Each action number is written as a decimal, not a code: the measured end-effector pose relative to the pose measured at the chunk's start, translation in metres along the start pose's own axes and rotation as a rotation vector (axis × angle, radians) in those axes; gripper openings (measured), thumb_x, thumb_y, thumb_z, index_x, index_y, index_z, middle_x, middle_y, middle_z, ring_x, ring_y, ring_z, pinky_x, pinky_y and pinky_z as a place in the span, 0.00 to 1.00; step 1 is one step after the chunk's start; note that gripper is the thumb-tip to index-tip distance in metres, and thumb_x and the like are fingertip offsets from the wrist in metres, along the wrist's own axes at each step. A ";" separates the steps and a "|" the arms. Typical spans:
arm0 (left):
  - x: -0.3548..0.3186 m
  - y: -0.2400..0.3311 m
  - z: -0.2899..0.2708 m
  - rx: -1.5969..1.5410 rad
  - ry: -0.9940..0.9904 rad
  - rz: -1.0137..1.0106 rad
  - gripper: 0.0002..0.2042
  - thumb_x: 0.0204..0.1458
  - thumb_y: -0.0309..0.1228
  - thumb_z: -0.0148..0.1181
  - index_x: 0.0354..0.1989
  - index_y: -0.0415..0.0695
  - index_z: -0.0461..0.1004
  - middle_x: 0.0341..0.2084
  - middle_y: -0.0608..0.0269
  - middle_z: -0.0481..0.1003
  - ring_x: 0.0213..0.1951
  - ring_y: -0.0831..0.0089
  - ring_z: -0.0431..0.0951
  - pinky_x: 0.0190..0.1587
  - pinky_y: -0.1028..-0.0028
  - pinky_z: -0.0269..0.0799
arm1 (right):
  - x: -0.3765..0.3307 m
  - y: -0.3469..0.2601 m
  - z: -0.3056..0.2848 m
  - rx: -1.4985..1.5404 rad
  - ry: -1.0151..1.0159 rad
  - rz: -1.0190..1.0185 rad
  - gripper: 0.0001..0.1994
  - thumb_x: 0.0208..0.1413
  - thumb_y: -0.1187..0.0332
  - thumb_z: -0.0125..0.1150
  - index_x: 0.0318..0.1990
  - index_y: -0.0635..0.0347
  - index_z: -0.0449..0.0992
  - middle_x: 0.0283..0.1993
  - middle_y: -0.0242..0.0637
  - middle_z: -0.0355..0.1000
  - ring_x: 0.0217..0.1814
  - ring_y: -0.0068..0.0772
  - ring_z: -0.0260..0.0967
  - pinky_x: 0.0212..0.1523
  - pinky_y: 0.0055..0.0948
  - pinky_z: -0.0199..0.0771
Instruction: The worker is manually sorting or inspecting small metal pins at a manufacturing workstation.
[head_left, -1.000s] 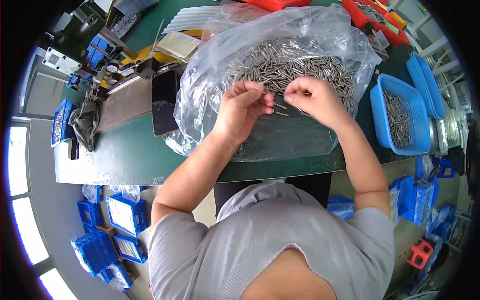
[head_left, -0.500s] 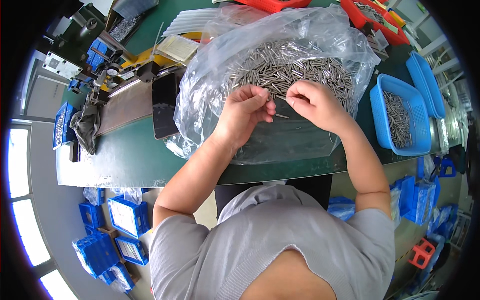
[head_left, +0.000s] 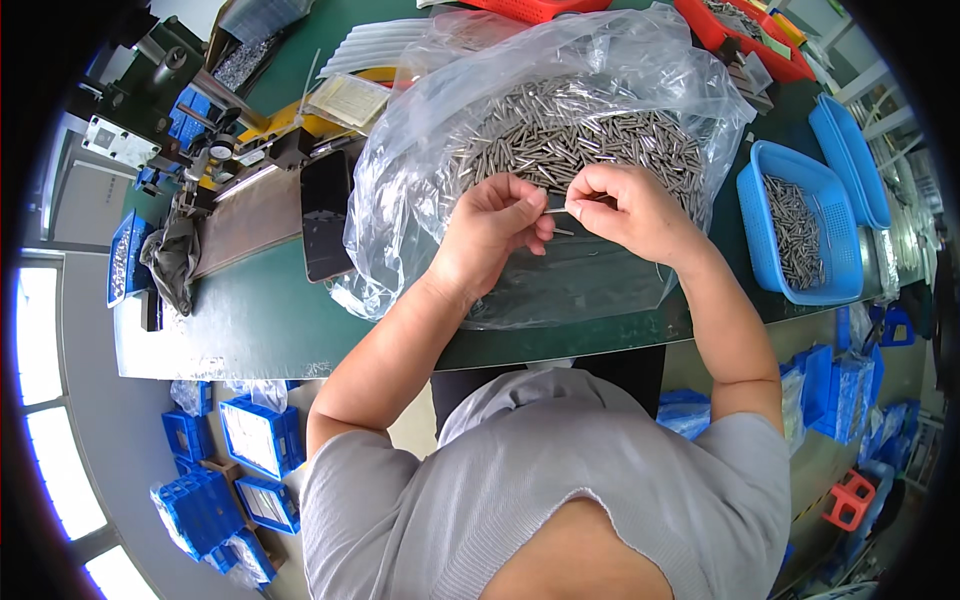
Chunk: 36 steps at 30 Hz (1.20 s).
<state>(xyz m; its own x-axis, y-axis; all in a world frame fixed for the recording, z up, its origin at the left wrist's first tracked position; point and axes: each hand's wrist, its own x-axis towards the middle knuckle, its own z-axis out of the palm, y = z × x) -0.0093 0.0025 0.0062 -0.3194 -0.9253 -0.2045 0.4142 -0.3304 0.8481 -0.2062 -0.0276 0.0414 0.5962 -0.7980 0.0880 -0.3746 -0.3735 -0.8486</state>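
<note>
A thin metal pin (head_left: 556, 211) bridges the gap between my two hands. My left hand (head_left: 492, 222) pinches it at one end with thumb and forefinger, its other fingers curled. From the right side, the closed fingertips of my right hand (head_left: 632, 208) grip the other end. Just below, a second pin (head_left: 564, 232) shows beside my left fingers; I cannot tell whether they hold it or it lies on the plastic. Behind both hands a heap of similar metal pins (head_left: 560, 130) is spread in a large clear plastic bag (head_left: 400, 190).
A blue basket of pins (head_left: 752, 230) stands at the right, with another blue basket (head_left: 850, 165) beside it. Red trays (head_left: 745, 45) are at the back. A dark phone-like slab (head_left: 327, 215) and a metal bench fixture (head_left: 215, 140) occupy the left of the green table (head_left: 260, 320).
My right fingertips have come in toward the left hand and met the pin, which now lies straight between both hands. The view has shifted slightly.
</note>
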 end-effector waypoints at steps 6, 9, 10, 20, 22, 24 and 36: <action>0.000 -0.001 -0.003 -0.085 -0.049 -0.006 0.05 0.54 0.27 0.54 0.32 0.38 0.68 0.25 0.57 0.74 0.27 0.71 0.75 0.30 0.74 0.74 | -0.001 -0.001 0.003 0.006 0.059 0.015 0.03 0.49 0.75 0.57 0.30 0.65 0.71 0.25 0.31 0.69 0.27 0.16 0.63 0.29 0.20 0.64; 0.001 -0.002 0.000 -0.089 -0.064 -0.009 0.05 0.54 0.27 0.53 0.32 0.37 0.68 0.25 0.56 0.75 0.28 0.70 0.76 0.32 0.72 0.75 | 0.001 0.001 0.009 0.056 0.030 -0.027 0.04 0.51 0.74 0.57 0.30 0.65 0.72 0.26 0.31 0.70 0.28 0.15 0.64 0.30 0.19 0.65; 0.001 -0.003 -0.001 -0.105 -0.070 -0.004 0.05 0.54 0.27 0.53 0.32 0.37 0.68 0.25 0.56 0.75 0.28 0.70 0.76 0.32 0.72 0.76 | 0.001 0.003 0.011 0.056 0.031 -0.027 0.04 0.51 0.74 0.57 0.30 0.65 0.72 0.26 0.31 0.70 0.28 0.15 0.64 0.30 0.19 0.65; 0.002 -0.005 0.001 -0.163 0.000 0.073 0.04 0.55 0.26 0.51 0.32 0.38 0.70 0.26 0.54 0.74 0.28 0.68 0.76 0.32 0.72 0.75 | 0.006 0.011 0.017 0.275 0.199 0.060 0.09 0.54 0.65 0.58 0.31 0.62 0.73 0.25 0.27 0.69 0.26 0.16 0.65 0.29 0.17 0.66; 0.003 -0.001 -0.004 -0.157 0.077 0.121 0.04 0.55 0.25 0.51 0.32 0.38 0.70 0.26 0.54 0.74 0.28 0.68 0.76 0.32 0.72 0.75 | 0.008 0.017 0.002 0.764 0.231 0.195 0.09 0.54 0.64 0.56 0.32 0.61 0.71 0.25 0.28 0.67 0.22 0.13 0.59 0.20 0.13 0.58; 0.002 0.003 -0.004 -0.163 0.118 0.128 0.04 0.55 0.25 0.50 0.31 0.38 0.70 0.26 0.54 0.74 0.27 0.68 0.75 0.32 0.72 0.75 | 0.010 0.022 -0.003 1.059 0.262 0.225 0.06 0.53 0.69 0.53 0.34 0.62 0.70 0.25 0.30 0.66 0.21 0.16 0.60 0.19 0.15 0.57; 0.001 0.003 -0.005 -0.178 0.130 0.095 0.04 0.54 0.25 0.49 0.32 0.38 0.69 0.26 0.54 0.73 0.28 0.68 0.75 0.32 0.73 0.73 | -0.002 0.012 0.037 -0.771 0.083 -0.262 0.06 0.44 0.67 0.58 0.24 0.59 0.69 0.22 0.37 0.67 0.27 0.41 0.70 0.28 0.36 0.71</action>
<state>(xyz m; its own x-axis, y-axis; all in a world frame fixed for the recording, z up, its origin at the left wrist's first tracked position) -0.0038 -0.0009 0.0062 -0.1640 -0.9662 -0.1988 0.5847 -0.2575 0.7693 -0.1853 -0.0132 0.0120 0.6890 -0.6607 0.2979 -0.6316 -0.7490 -0.2004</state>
